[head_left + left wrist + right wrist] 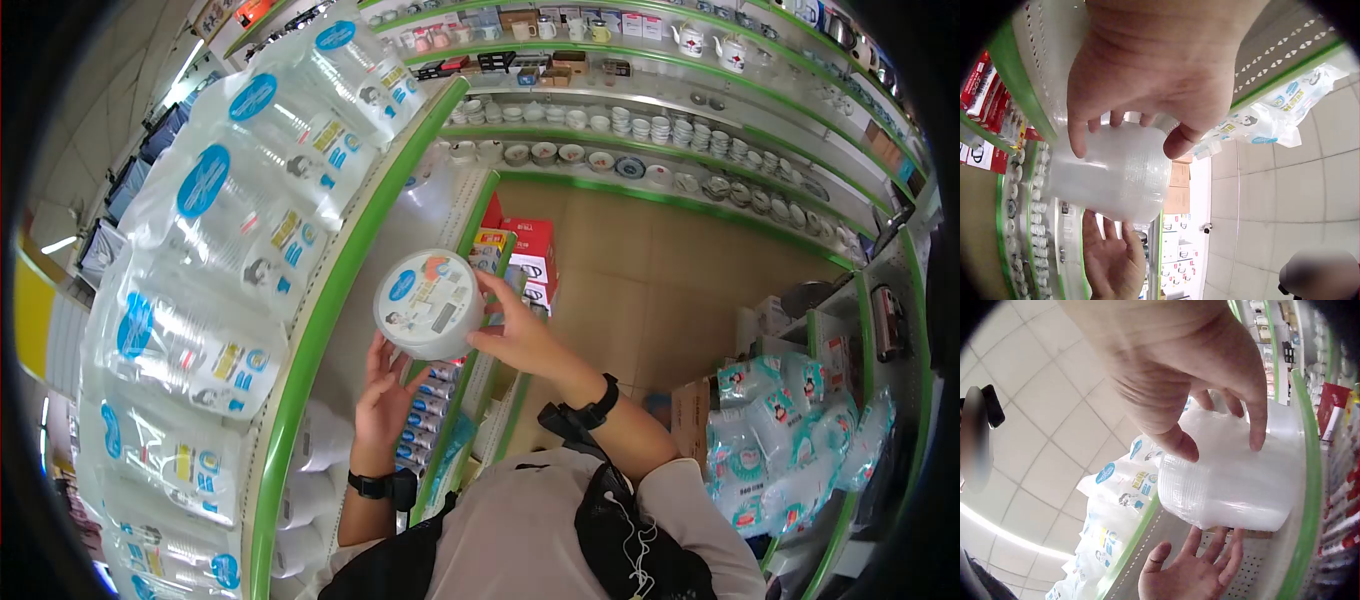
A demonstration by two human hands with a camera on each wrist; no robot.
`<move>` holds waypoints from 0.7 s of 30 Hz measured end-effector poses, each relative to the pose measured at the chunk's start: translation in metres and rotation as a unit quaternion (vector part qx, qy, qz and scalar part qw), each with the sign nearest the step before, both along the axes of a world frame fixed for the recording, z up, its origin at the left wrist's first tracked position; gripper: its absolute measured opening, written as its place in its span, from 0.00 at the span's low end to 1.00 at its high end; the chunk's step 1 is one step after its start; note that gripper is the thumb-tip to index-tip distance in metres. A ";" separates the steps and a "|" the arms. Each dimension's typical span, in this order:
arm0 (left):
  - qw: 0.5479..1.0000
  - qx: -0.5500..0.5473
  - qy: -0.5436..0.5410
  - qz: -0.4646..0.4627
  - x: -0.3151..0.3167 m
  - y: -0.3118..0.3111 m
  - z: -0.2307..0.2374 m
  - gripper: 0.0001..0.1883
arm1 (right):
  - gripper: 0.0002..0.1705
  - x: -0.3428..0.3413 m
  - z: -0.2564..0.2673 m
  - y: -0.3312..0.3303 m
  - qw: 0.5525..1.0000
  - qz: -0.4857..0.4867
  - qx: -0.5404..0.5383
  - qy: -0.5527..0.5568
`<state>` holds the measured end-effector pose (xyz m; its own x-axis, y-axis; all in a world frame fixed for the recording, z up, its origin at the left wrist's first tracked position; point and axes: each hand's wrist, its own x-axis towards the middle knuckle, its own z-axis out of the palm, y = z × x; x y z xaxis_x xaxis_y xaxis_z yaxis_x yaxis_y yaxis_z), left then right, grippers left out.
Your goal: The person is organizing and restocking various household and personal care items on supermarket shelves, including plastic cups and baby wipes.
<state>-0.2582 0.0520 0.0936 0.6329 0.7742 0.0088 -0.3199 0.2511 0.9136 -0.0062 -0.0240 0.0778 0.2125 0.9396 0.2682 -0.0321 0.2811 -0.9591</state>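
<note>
A wrapped stack of round clear plastic containers [430,300] is held between both hands, its printed round end facing up toward the head camera. My left hand [385,400] holds its lower left side, thumb and fingers spread apart around it in the left wrist view. On the opposite side my right hand [522,330] grips the stack, with its thumb [1180,444] and forefinger on the near face and other fingertips partly hidden behind. The frosted, ridged wall of the stack [1110,178] shows between the two palms.
Several similar wrapped packs [205,185] line the green-edged shelf [315,285] at the left. Shelves of bowls [660,130] and teapots stand at the back. Red boxes [535,245] lie beyond the hands. Bagged goods in teal packaging [780,440] are piled at the right.
</note>
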 end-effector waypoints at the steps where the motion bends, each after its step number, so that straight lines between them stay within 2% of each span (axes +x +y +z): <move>1: 1.000 -0.002 -0.003 0.012 0.007 0.008 -0.001 0.47 | 0.52 0.008 -0.002 0.014 1.000 0.012 0.010 -0.005; 7: 0.995 -0.045 -0.020 0.086 0.061 0.053 -0.002 0.46 | 0.47 0.061 -0.013 0.101 0.997 0.053 0.048 0.007; 8: 0.994 -0.041 -0.018 0.095 0.071 0.059 -0.002 0.46 | 0.47 0.070 -0.015 0.116 0.997 0.057 0.037 -0.019; 10: 0.988 -0.045 -0.041 0.144 0.090 0.068 -0.001 0.40 | 0.47 0.082 -0.019 0.146 0.996 0.071 0.044 -0.041; 11: 0.987 -0.041 -0.040 0.153 0.095 0.074 0.000 0.40 | 0.47 0.083 -0.023 0.161 0.995 0.080 0.048 -0.039; 13: 0.982 -0.050 -0.047 0.177 0.101 0.087 -0.007 0.39 | 0.46 0.084 -0.036 0.186 0.995 0.031 0.068 -0.065; 17: 0.973 -0.043 -0.026 0.224 0.107 0.116 -0.029 0.39 | 0.46 0.092 -0.048 0.226 0.996 0.053 0.042 -0.054; 19: 0.967 -0.081 -0.020 0.242 0.106 0.121 -0.031 0.41 | 0.47 0.091 -0.051 0.233 0.996 0.073 -0.012 -0.044; 21: 0.967 -0.082 -0.033 0.240 0.108 0.131 -0.033 0.41 | 0.48 0.089 -0.061 0.252 0.996 0.077 0.006 -0.044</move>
